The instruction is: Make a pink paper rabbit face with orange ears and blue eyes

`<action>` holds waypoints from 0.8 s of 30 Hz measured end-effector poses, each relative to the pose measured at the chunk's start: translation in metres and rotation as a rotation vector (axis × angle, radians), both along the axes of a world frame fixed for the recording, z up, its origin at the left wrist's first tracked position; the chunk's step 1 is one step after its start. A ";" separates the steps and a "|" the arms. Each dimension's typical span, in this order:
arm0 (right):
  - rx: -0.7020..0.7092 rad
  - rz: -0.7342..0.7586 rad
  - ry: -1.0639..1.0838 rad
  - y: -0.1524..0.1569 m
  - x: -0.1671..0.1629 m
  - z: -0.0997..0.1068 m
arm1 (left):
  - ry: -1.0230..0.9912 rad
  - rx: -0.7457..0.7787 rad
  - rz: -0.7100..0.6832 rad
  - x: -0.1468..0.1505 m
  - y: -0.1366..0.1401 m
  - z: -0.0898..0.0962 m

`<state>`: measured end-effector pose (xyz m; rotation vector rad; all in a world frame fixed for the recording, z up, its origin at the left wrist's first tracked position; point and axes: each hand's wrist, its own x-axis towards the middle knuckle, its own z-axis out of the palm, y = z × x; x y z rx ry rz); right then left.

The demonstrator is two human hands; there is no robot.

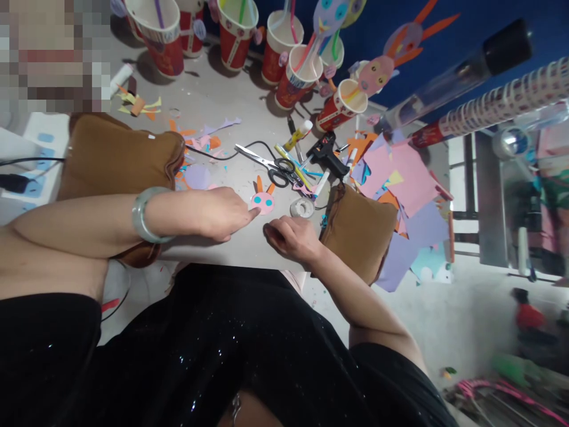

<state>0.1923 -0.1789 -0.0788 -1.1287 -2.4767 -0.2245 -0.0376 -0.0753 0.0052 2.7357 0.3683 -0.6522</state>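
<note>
1. Touching the lower-left edge of the pink rabbit face (263, 207), the left hand (217, 213) extends its index finger, otherwise released.
2. The rabbit face lies on the table (242, 250), ahead and left of the right hand (292, 236), whose fingers curl; whether they grasp anything cannot be told.
3. Counted: one rabbit face, two orange ears (259, 183), two blue eyes (257, 200), one tape roll (294, 209), one pair of scissors (270, 163), two brown cushions (120, 155).

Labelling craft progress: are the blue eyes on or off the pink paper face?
On: two blue discs lie side by side within the outline of the pink face. Whether they're glued down, cannot tell.
</note>
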 end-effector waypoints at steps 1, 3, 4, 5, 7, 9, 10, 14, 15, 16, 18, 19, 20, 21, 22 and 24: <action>0.008 0.002 0.005 0.000 0.000 0.000 | 0.014 0.001 -0.002 0.000 0.000 0.001; 0.005 0.005 0.018 0.000 0.000 0.000 | 0.033 0.010 -0.013 0.001 0.000 0.002; -0.001 0.004 0.027 0.000 -0.001 0.000 | 0.033 0.014 -0.020 0.001 0.000 0.003; -0.006 0.004 0.036 0.001 -0.001 0.000 | 0.032 0.017 -0.028 0.001 -0.001 0.004; -0.011 0.014 0.048 0.001 -0.001 0.000 | 0.036 0.012 -0.049 0.001 -0.001 0.005; -0.011 0.024 0.043 0.001 0.000 0.000 | 0.042 0.003 -0.056 0.000 -0.001 0.007; -0.018 0.022 0.034 0.001 0.000 -0.001 | 0.048 0.001 -0.047 0.000 -0.002 0.008; -0.087 0.000 -0.011 0.000 0.002 -0.003 | 0.037 -0.011 0.013 0.000 -0.002 0.012; -0.098 0.000 -0.017 -0.001 0.002 -0.004 | 0.049 -0.017 0.009 0.000 -0.002 0.012; -0.105 -0.003 -0.021 -0.001 0.002 -0.004 | 0.067 -0.021 -0.002 0.001 -0.002 0.012; -0.109 -0.026 -0.035 -0.002 0.003 -0.003 | 0.113 -0.024 -0.016 0.002 -0.001 0.011; -0.109 -0.040 -0.046 -0.003 0.003 -0.002 | 0.115 -0.028 -0.015 0.002 -0.001 0.010; -0.105 -0.055 -0.054 -0.003 0.002 -0.001 | 0.099 -0.032 -0.011 0.002 -0.001 0.010; -0.101 -0.066 -0.059 -0.003 0.002 0.000 | 0.075 -0.034 -0.008 0.002 -0.001 0.009; -0.096 -0.074 -0.059 -0.003 0.002 0.001 | 0.063 -0.038 -0.013 0.001 -0.001 0.009; -0.090 -0.080 -0.051 -0.003 0.002 0.002 | 0.069 -0.039 -0.033 0.000 -0.002 0.009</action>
